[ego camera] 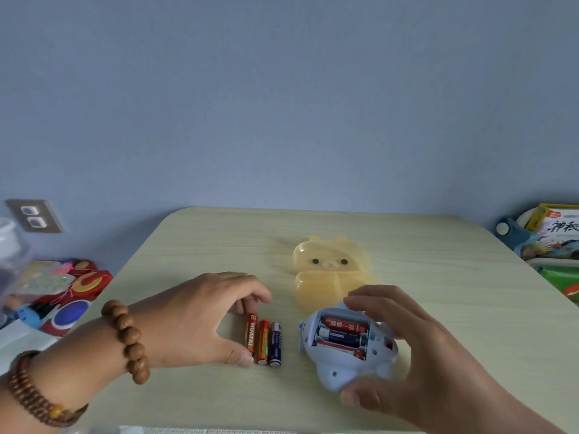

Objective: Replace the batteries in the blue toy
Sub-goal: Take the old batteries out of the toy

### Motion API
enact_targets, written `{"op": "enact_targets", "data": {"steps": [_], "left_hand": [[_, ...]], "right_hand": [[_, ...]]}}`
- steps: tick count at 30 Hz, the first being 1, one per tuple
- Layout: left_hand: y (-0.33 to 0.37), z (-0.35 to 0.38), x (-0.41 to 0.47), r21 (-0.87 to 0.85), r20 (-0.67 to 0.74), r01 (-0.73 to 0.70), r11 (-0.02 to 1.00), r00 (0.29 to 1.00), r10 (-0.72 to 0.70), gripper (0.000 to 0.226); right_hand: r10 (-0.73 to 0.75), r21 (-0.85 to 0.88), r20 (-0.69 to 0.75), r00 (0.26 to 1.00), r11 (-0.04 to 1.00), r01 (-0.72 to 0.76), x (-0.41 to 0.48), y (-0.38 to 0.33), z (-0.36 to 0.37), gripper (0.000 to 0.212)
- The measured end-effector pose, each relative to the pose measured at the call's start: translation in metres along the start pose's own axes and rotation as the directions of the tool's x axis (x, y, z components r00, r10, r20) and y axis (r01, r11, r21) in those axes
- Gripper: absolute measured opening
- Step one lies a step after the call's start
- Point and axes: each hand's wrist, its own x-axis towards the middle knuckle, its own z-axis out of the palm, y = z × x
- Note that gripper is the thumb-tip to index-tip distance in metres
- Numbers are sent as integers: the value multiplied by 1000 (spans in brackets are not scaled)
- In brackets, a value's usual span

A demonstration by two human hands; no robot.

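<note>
Right hand [416, 355] grips blue toy [341, 375]; left hand [194, 317] pinches leftmost battery [251, 336].

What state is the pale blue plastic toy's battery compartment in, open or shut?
Open: the pale blue plastic toy lies underside up, its battery compartment uncovered, three batteries showing inside.

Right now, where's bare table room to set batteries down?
Bare table: the far strip behind the yellow bear case, the right side beyond the right hand, the near edge in front of the loose batteries. Crowded: the middle, around left hand, batteries and blue toy.
</note>
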Motion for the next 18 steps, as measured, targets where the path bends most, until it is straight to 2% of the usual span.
{"op": "enact_targets", "data": {"steps": [6, 10, 13, 15, 18], "left_hand": [[-3, -4, -5, -71, -36, -2, 997, 999, 0, 59], [3, -15, -3, -159, -74, -42, 986, 997, 30, 40], [8, -20, 5, -270, -156, -91, 959, 986, 50, 24], [12, -20, 10, -327, -192, -106, 939, 980, 44, 23], [14, -19, 17, -269, -181, -90, 959, 983, 41, 24]], "right_hand": [[21, 98, 54, 998, 995, -26, 2, 2, -3, 86], [18, 129, 67, 998, 991, -27, 4, 2, -5, 84], [9, 165, 74, 997, 986, -21, 4, 1, -5, 83], [4, 167, 69, 998, 986, -16, 4, 2, -5, 83], [7, 171, 70, 998, 985, -19, 4, 3, -4, 84]]}}
